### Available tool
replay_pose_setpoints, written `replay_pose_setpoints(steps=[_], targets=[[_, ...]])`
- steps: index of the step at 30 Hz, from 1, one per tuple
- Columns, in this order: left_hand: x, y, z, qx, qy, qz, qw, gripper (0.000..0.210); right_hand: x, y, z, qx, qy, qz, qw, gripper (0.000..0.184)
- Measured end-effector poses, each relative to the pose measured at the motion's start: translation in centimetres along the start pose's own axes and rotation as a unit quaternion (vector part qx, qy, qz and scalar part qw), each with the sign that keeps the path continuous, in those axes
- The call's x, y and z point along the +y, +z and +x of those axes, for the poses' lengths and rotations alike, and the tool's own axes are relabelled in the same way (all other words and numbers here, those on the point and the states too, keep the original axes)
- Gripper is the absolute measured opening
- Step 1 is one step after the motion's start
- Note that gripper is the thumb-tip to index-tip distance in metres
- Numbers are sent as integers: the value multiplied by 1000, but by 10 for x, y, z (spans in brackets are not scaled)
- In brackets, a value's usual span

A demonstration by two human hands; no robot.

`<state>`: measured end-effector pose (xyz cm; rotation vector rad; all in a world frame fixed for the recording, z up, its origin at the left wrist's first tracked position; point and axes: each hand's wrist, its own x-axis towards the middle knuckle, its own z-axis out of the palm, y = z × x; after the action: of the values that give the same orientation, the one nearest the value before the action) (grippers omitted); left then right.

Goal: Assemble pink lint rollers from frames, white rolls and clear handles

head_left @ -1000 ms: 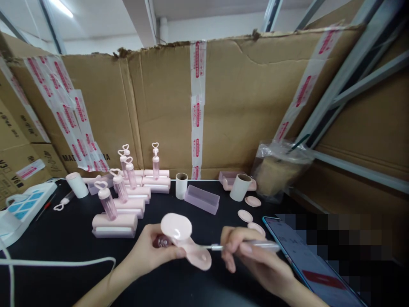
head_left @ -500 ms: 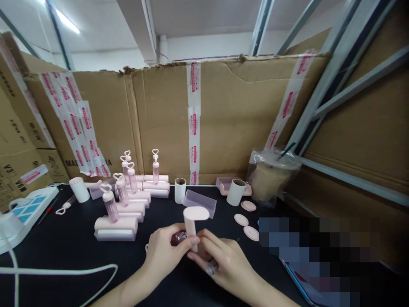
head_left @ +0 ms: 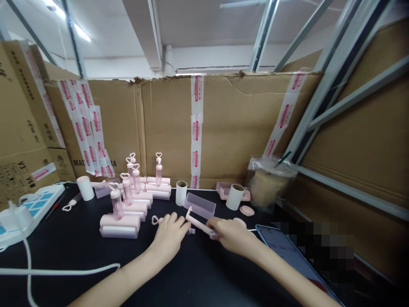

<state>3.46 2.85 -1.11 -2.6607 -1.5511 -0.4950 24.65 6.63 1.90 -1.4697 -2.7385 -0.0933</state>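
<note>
My left hand [head_left: 171, 232] is closed over a pink handle with a heart-shaped loop [head_left: 155, 220] low at the table's middle. The loop sticks out on the left and a clear end shows on the right; the fingers cover the rest. In my right hand [head_left: 230, 235] is a slim pink rod [head_left: 200, 224], tilted, its flat flanged end pointing up and left. A clear bit shows by the right fingertips. Just behind that hand lies a pink oval disc [head_left: 240, 222], partly hidden. A translucent purple cover [head_left: 200, 205] lies beyond the rod.
Several assembled pink lint rollers [head_left: 119, 222] stand at left. White paper rolls [head_left: 181, 194] and another pink disc [head_left: 247, 211] are farther back. A phone [head_left: 287, 251] lies at right, a power strip [head_left: 41, 204] and cable at left. Cardboard [head_left: 236, 128] walls the back.
My hands have moved apart. The pink rod, upright between both hands before, is now tilted in the right hand alone. My left hand has moved onto the heart-loop handle. The view has shifted slightly.
</note>
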Motion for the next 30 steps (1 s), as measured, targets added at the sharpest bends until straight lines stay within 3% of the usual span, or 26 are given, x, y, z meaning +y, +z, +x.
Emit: replay_pose_setpoints(steps=[6,15,17,20,22,24,27,30], targets=[[10,12,26,-21,3,34,999,43,5,4,16,12,18,-31,999,21],[1,27,44,-9,2,27,1000,41,10,12,22,56,41,6,998,16],[0,27,41,1,-3,21,1000,42,10,5,16,77,42,34,996,13],[-1,24,29,18,-16,10,1000,52,16,-13,-1,118,47,71,989,24],[-3,20,17,27,-22,2,999,58,25,-23,-15,153,66,115,979,33],[-6,15,2,33,-25,-5,999,60,38,-29,-26,176,103,184,962,30],[-12,12,-15,41,-32,-23,998,59,59,-26,-29,175,147,236,945,24],[-15,14,-24,35,-42,-35,998,54,71,-12,-18,159,171,196,952,22]])
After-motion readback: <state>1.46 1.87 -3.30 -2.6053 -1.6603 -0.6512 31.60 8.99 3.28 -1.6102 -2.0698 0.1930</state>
